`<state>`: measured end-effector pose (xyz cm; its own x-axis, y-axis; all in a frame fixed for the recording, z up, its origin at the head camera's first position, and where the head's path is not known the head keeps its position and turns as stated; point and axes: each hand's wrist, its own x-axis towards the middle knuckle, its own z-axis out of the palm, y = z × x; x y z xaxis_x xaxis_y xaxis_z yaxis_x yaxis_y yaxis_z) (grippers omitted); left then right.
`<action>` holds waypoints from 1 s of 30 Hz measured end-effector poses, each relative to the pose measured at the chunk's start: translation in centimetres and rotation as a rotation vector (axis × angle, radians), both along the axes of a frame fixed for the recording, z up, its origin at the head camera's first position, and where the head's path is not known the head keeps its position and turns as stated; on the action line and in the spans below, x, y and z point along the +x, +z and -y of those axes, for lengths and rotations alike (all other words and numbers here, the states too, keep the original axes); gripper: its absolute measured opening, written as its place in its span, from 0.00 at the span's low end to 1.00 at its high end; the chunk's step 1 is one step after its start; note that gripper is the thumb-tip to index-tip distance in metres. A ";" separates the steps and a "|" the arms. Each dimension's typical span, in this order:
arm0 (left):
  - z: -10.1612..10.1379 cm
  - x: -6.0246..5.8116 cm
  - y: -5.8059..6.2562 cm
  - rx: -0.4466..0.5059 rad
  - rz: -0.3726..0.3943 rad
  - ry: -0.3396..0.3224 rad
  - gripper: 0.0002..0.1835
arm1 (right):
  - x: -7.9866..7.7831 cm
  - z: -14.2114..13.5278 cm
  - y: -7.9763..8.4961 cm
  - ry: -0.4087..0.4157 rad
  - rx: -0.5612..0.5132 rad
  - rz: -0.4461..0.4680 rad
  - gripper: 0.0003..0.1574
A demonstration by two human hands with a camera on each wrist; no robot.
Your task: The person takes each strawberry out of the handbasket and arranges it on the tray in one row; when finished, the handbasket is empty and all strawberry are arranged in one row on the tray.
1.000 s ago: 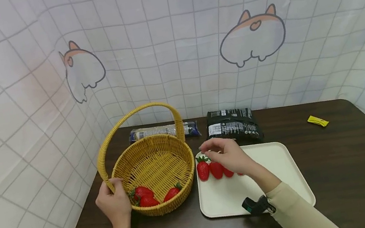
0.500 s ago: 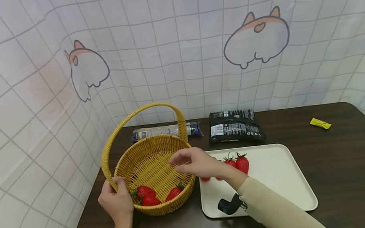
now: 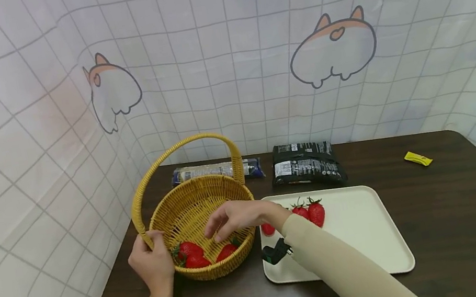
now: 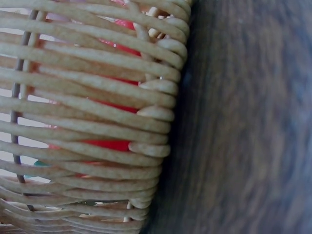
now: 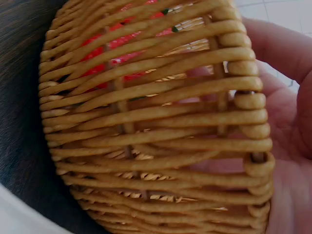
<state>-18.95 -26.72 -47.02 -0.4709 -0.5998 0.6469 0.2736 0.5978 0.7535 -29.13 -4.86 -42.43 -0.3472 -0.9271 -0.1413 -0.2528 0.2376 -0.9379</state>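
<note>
My left hand (image 3: 152,262) grips the yellow wicker basket (image 3: 212,272) at the foot of its arched handle (image 3: 136,209). Three red strawberries (image 3: 197,262) lie in the basket's near side; red shows through the weave in both wrist views. My right hand (image 3: 236,217) reaches over the basket's right rim, fingers loosely bent and thumb apart, just above the rightmost strawberry (image 3: 225,252). Nothing shows between its fingers. In the right wrist view, the palm (image 5: 287,126) is behind the woven rim. More strawberries (image 3: 316,213) sit in a row on the white tray (image 3: 356,249), partly behind my right wrist.
Behind the basket lies a long blue-ended packet (image 3: 251,168). A black package (image 3: 305,166) sits behind the tray, and a small yellow wrapped piece (image 3: 418,158) lies far right on the dark wooden table (image 3: 451,217). A white gridded curtain (image 3: 256,87) surrounds the table.
My right hand has moved left from above the tray's strawberries to over the basket, then lower into it. The left hand keeps its grip on the basket.
</note>
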 end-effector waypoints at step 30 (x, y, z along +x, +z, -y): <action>-0.1 0.2 0.3 -0.010 -0.016 0.008 0.10 | -0.3 1.8 -0.8 0.210 0.287 -0.046 0.18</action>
<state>-18.77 -26.63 -46.74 -0.4554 -0.5974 0.6601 0.2804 0.6075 0.7432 -29.41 -6.69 -43.22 -0.1650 -0.9037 -0.3951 -0.3647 0.4281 -0.8269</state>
